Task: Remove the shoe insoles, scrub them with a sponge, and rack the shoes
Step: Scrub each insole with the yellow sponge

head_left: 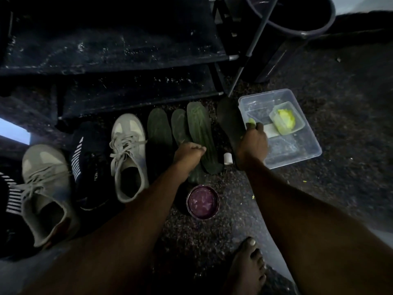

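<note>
Thin, floppy and probably slick, the dark insole at two o'clock of the left hand, which clenches a green insole, wants pinning at its heel while the right hand pinches the sponge.

I have a single view, from the wide-angle camera on the person's head, tilted steeply down at the dark speckled floor. It sits close. The left forearm and right forearm run up from the bottom edge, beside a bare foot. The black fabric shoe rack fills the top, and the clear plastic tub lies at the right.
</note>
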